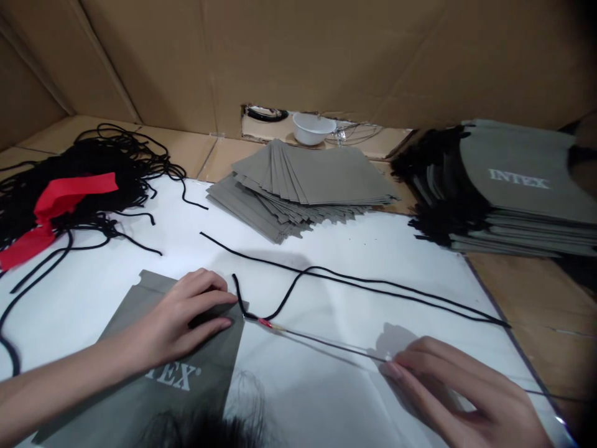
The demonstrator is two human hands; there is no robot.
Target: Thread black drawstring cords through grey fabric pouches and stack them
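A grey fabric bag [172,379] printed with white letters lies flat on the white sheet [326,398] in front of me. My left hand [186,314] rests on its upper right corner, fingers curled and pressing the cloth. A long black cord [354,283] runs across the sheet and ends at that corner. Its end is joined by a red tip [265,323] to a thin metal rod [326,343]. My right hand [448,386] pinches the rod's other end against the sheet.
A tangle of black cords [93,168] with a red strip [60,199] lies at the left. A fanned stack of grey bags [303,186] sits in the middle, a corded stack [513,186] at the right. A white bowl [312,127] stands by the cardboard wall.
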